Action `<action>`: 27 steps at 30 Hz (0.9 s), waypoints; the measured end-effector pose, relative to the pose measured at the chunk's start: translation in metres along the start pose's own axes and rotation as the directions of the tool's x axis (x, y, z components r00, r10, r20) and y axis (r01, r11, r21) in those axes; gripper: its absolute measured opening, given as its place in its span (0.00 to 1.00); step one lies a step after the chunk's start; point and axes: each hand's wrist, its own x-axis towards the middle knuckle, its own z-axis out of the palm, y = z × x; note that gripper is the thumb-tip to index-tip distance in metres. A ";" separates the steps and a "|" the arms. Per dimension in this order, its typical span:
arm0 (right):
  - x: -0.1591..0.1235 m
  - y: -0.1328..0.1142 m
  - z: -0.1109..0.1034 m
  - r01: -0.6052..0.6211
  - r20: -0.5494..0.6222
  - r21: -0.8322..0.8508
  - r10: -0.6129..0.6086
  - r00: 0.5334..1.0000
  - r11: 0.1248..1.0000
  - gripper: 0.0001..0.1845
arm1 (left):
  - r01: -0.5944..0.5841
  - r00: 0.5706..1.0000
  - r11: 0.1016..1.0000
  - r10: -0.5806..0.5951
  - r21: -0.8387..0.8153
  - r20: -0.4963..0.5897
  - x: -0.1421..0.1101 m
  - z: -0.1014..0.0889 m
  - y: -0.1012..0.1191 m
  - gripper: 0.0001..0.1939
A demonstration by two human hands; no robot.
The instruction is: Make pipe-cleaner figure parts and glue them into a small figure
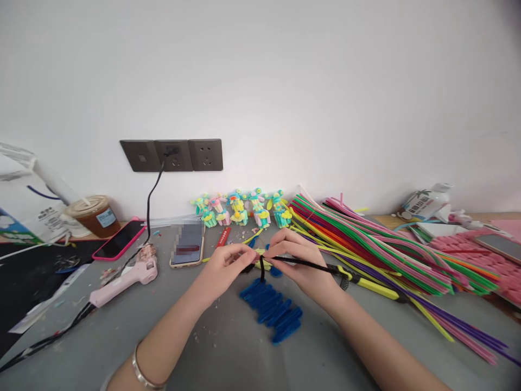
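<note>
My left hand (225, 266) and my right hand (298, 259) meet above the grey table (228, 353), both pinching a thin black pipe cleaner (303, 264). Its long end runs right past my right hand; a short bent end hangs between my fingertips. Just below them lies a row of short blue pipe cleaner pieces (272, 309). A large heap of long coloured pipe cleaners (378, 250) spreads to the right. A row of small finished pipe cleaner figures (244, 209) stands by the wall behind my hands.
A pink glue gun (128, 276) with a black cord lies at left, by a phone (188, 244) and a pink-cased phone (120, 239). A covered drink cup (95, 215), wall sockets (173, 155), yellow-handled pliers (366, 283), a bottle (425, 202) and pink items (480, 255) surround them.
</note>
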 end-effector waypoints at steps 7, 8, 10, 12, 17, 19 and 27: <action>0.002 -0.004 0.006 -0.010 0.000 0.020 0.010 1.000 1.000 0.04 | 0.068 0.998 0.969 -0.063 -0.236 0.031 -0.003 0.004 0.005 0.13; 0.002 -0.005 0.006 -0.022 -0.006 0.030 0.022 1.000 0.999 0.04 | 0.071 0.997 0.964 -0.068 -0.257 0.020 -0.003 0.004 0.004 0.13; 0.002 -0.008 0.007 -0.037 -0.029 0.048 0.039 0.999 0.998 0.03 | 0.075 0.997 0.951 -0.079 -0.298 -0.003 -0.003 0.004 0.005 0.13; 0.002 -0.010 0.009 -0.045 -0.054 0.054 0.048 0.997 0.998 0.04 | 0.065 0.996 0.936 -0.081 -0.345 -0.032 -0.003 0.004 0.005 0.13; -0.003 -0.012 0.019 -0.071 -0.053 0.080 0.076 0.996 0.994 0.04 | -0.028 0.987 0.923 -0.035 -0.385 -0.155 -0.003 0.007 0.005 0.13; -0.005 -0.013 0.023 -0.091 -0.060 0.100 0.097 0.993 0.991 0.05 | -0.074 0.976 0.925 -0.009 -0.374 -0.216 -0.003 0.010 0.004 0.12; -0.010 -0.021 0.027 -0.036 -0.105 0.045 0.041 0.994 0.998 0.10 | -0.114 0.949 0.889 -0.034 -0.443 -0.313 -0.007 0.020 0.007 0.10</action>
